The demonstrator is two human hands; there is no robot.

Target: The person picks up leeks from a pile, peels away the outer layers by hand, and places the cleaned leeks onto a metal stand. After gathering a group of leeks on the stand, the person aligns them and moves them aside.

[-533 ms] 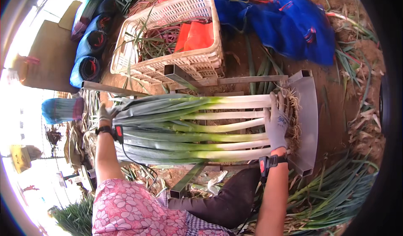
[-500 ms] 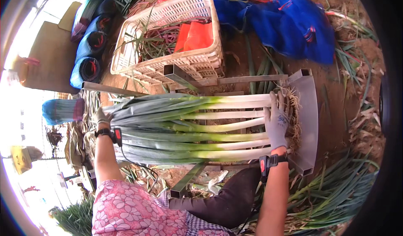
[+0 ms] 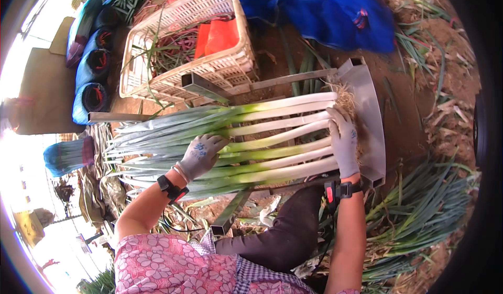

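Several leeks lie side by side across a metal frame, dark green leaves to the left and white stems to the right. My left hand, in a pale glove, is closed at the green-to-white part of a middle leek. At the white end of that row, my right hand, also gloved, has its fingers bent round a leek stem beside the roots. Its fingertips are partly hidden. Beyond the root ends stands the frame's curved metal end plate.
Behind the frame sits a cream plastic crate holding ties and red material. Blue mesh bags lie at the back right, and wrapped blue bundles at the left. More leeks are piled at the right. A square metal bar projects toward me.
My left hand has moved right from the leaf ends to the middle of the leeks and closed there. My right hand stays at the root end, its fingers now more bent. The whole view has shifted.
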